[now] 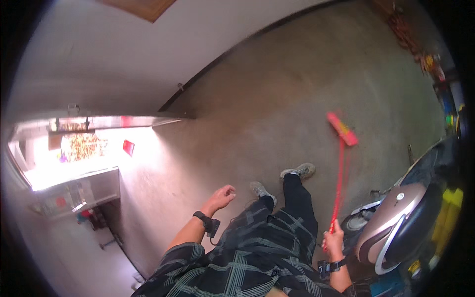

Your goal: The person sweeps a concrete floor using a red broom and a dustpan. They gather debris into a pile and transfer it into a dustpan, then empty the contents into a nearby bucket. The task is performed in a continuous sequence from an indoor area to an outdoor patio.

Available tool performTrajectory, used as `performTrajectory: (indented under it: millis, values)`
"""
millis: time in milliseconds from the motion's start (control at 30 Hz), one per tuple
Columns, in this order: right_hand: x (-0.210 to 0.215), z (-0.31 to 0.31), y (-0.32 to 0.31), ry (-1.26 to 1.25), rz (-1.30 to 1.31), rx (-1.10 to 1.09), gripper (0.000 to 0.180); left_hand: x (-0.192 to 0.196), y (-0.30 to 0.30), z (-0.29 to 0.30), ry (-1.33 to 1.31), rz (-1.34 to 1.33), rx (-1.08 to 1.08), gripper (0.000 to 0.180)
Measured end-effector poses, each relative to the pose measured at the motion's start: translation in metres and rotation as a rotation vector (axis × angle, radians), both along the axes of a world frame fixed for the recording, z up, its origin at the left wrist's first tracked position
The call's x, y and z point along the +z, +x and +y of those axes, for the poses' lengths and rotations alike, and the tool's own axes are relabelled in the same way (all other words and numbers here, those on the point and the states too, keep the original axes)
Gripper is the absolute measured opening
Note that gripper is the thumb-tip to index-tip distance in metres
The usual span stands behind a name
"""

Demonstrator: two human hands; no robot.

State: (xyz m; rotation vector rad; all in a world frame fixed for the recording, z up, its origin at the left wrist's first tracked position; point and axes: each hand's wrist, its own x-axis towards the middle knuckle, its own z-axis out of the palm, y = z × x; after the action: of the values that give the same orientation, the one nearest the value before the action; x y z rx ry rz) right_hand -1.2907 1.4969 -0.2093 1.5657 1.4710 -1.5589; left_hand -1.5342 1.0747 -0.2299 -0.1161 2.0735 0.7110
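Note:
My right hand [334,240] is wrapped round the lower end of a red broom's handle [339,190]. The handle runs up and away over the floor to the red broom head [342,129], which has a yellow patch and is slightly blurred. Its bristles cannot be made out. My left hand [222,197] hangs in the air left of my legs, with loosely bent fingers and nothing in it. A dark strapped device sits on each wrist.
Concrete floor [257,109] stretches ahead to a white wall. At the right stands a scooter [396,218] with a dark seat, and clutter lines that side. A bright doorway [133,168] opens at left, with a red dustpan-like object [128,147] near it.

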Motion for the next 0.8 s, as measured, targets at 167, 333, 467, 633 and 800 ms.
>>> performTrajectory:
  millis: [167, 333, 467, 633, 800]
  values:
    - [0.028, -0.052, -0.042, -0.179, -0.008, 0.538, 0.075, -0.009, 0.048, -0.041, 0.100, 0.045, 0.176, 0.033]
    - [0.002, -0.113, -0.083, -0.397, 0.154, 0.626, 0.067, -0.019, 0.118, -0.158, 0.089, 0.149, 0.403, 0.030]
    - [0.012, -0.158, -0.136, -0.440, 0.217, 0.667, 0.067, -0.021, 0.204, -0.248, -0.118, 0.242, 0.529, 0.029]
    - [-0.009, -0.157, -0.231, -0.258, 0.365, 0.665, 0.048, -0.010, 0.283, -0.262, -0.184, 0.006, 0.957, 0.028]
    - [-0.046, -0.129, -0.380, 0.051, 0.389, 0.757, 0.021, 0.012, 0.297, -0.194, -0.099, 0.068, 1.064, 0.028]
